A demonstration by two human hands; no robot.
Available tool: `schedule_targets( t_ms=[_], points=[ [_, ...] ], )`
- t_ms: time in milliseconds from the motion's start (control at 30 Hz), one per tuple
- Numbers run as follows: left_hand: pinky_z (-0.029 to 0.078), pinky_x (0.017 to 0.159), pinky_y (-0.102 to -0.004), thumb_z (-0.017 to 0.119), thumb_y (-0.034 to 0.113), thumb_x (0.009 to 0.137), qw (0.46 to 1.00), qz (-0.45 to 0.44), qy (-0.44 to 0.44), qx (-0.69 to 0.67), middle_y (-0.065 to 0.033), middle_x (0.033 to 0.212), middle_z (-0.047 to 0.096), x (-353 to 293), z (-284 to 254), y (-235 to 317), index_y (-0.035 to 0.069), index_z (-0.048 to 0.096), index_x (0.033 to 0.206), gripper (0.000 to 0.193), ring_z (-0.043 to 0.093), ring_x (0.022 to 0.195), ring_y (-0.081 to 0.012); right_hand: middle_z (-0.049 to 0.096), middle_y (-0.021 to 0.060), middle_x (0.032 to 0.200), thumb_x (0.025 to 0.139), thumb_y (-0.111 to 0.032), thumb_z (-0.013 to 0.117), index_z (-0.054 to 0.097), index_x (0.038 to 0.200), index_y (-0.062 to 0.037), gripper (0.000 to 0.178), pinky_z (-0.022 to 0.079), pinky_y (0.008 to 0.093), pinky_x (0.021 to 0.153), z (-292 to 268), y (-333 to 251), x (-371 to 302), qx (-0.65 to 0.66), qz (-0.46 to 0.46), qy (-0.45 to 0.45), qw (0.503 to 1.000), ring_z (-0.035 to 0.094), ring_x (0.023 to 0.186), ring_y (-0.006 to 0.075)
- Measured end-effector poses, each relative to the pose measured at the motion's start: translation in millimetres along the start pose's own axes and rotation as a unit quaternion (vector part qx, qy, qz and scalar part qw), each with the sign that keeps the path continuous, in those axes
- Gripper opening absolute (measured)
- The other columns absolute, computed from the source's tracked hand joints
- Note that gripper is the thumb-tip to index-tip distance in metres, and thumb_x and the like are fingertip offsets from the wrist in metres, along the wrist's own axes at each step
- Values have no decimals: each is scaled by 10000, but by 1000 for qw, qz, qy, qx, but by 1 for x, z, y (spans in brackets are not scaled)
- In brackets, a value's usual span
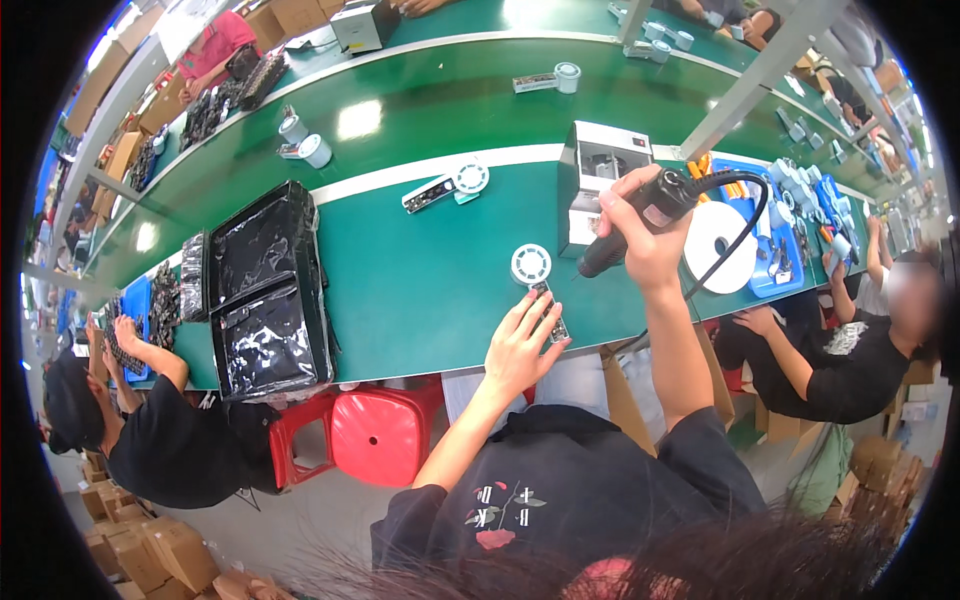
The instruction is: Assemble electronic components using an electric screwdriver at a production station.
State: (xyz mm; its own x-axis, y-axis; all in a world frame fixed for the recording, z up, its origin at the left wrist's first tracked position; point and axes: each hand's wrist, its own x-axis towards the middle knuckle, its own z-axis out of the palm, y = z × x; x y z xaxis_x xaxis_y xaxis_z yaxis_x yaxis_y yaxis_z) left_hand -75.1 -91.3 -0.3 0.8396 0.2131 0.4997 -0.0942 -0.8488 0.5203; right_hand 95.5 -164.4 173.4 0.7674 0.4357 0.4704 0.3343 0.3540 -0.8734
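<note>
Grips a black power screwdriver [612,248] in the right hand [650,235], with fingers closed around the body. Points the tip down and left, near the round head of a small fan [531,264] but apart from it. Rests the left hand [523,345] over the fan's handle, with fingers stretched and slightly spread. Has the fan lying on the green table [400,270] near the front edge, with the head away from the body. Trails a black cord [748,240] in a loop right of the screwdriver. Has a boxy machine [615,140] just beyond the right hand, and a white disc [722,265] beside a blue tray [775,291] to the right. Farther left, has a second fan [470,178] near the table's far edge, then a black tray [314,255]. Beyond the table, faces a green belt [420,110] with more fans [568,77].
</note>
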Motion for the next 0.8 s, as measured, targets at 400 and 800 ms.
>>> schedule_targets(
  t_ms=[400, 800],
  points=[
    [465, 1065, -406, 784, 263, 788, 1000, 16, 2, -7, -140, 1298, 610, 0, -1, -1, 24, 662, 1210, 500, 534, 1278, -323, 625, 57, 680, 843, 34, 703, 588, 873, -9, 127, 484, 252, 531, 35, 19, -7, -31, 27, -30, 999, 629, 568, 127],
    [469, 1059, -408, 789, 265, 784, 1000, 16, 3, -9, -140, 1296, 605, 0, -2, -2, 25, 652, 1225, 520, 529, 1281, -326, 600, 50, 775, 842, 42, 682, 535, 901, -32, 175, 473, 229, 537, 32, 38, -19, 6, 8, -106, 994, 604, 589, 101]
  ],
)
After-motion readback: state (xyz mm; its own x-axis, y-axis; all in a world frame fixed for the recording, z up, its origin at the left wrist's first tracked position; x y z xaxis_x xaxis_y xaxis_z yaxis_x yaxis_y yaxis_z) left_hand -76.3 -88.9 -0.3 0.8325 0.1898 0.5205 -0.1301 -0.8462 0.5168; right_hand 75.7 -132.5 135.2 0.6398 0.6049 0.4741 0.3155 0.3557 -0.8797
